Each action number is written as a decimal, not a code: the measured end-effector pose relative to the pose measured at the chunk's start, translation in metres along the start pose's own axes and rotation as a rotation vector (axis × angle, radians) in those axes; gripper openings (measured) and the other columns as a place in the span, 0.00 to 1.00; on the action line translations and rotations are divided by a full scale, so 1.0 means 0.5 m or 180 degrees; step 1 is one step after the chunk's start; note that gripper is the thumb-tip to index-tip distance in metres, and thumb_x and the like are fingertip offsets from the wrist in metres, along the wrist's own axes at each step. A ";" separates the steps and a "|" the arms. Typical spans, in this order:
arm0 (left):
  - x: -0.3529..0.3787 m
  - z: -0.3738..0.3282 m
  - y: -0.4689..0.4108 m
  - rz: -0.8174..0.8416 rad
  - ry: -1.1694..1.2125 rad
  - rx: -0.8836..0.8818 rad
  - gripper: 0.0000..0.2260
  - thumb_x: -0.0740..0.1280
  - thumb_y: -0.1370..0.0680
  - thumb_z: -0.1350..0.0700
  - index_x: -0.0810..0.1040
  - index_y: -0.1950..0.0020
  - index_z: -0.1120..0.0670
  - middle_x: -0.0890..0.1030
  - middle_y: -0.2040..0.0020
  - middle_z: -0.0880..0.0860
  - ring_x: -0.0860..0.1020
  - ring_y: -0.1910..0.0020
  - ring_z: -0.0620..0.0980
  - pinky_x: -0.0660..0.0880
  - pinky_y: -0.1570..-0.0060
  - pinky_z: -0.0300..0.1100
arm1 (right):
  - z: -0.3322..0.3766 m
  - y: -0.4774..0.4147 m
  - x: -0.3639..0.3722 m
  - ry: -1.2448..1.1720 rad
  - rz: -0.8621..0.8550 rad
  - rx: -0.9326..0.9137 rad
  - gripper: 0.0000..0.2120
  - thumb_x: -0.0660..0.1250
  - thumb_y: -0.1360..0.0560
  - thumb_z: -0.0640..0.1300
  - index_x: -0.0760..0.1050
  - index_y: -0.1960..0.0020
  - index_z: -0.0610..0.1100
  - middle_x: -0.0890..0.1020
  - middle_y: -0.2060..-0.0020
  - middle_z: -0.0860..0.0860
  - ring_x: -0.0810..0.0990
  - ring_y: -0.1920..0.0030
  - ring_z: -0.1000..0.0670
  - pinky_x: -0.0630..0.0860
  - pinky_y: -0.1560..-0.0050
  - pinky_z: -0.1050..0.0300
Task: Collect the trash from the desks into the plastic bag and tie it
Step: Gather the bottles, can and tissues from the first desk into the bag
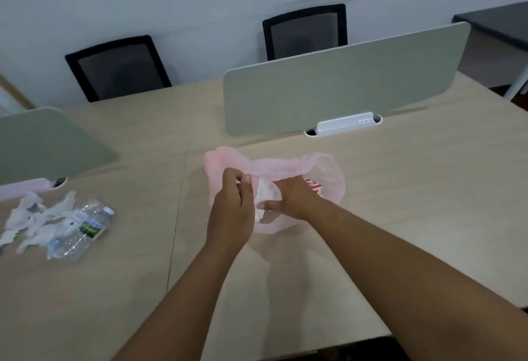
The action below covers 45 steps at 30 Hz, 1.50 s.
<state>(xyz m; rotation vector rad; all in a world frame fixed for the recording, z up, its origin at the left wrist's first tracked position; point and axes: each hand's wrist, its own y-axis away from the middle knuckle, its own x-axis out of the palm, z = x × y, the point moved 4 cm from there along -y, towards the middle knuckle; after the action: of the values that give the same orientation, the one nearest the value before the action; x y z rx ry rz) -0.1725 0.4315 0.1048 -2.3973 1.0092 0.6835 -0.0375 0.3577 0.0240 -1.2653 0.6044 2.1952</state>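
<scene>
A thin pink plastic bag [328, 169] lies open on the wooden desk [400, 189] in front of me. My left hand [233, 203] pinches the bag's near rim between thumb and fingers. My right hand [291, 197] reaches into the bag's mouth and holds a crumpled white tissue [267, 193]. A red and white wrapper [314, 186] shows through the bag beside my right hand. On the desk to the left lie a crushed clear water bottle [81, 227] and several torn white tissues [31, 217].
Two grey divider screens stand on the desks, one behind the bag [343, 86] and one at far left [43, 143]. A white cable tray [345, 123] sits at the divider's foot. Two black mesh chairs [305, 32] stand by the far wall.
</scene>
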 end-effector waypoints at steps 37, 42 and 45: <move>0.188 0.118 0.283 0.1425 -0.1200 0.0352 0.04 0.59 0.18 0.56 0.66 0.45 0.51 0.75 0.63 0.50 0.73 0.65 0.53 0.66 0.68 0.44 | -0.116 0.725 0.054 0.1056 0.1376 0.2033 0.18 0.61 0.21 0.50 0.68 0.32 0.52 0.72 0.37 0.49 0.70 0.37 0.41 0.70 0.42 0.44; 0.218 0.146 0.284 0.1672 -0.1178 0.0816 0.01 0.59 0.18 0.56 0.67 0.48 0.52 0.76 0.59 0.51 0.74 0.62 0.54 0.70 0.65 0.44 | -0.133 0.782 0.041 0.1163 0.1434 0.2184 0.20 0.62 0.23 0.54 0.68 0.31 0.57 0.72 0.37 0.51 0.72 0.38 0.43 0.71 0.43 0.47; 0.221 0.161 0.275 0.1699 -0.1174 0.0883 0.02 0.58 0.17 0.55 0.65 0.50 0.51 0.77 0.61 0.52 0.76 0.64 0.57 0.75 0.64 0.48 | -0.136 0.822 0.035 0.1237 0.1434 0.2218 0.21 0.63 0.25 0.56 0.68 0.32 0.58 0.73 0.38 0.52 0.73 0.40 0.45 0.71 0.46 0.51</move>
<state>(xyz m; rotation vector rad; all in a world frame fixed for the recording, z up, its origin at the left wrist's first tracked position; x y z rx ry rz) -0.2290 0.3326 -0.0518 -1.6858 1.4739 1.0418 -0.2646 0.0080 0.0245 -1.2303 1.7709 1.7648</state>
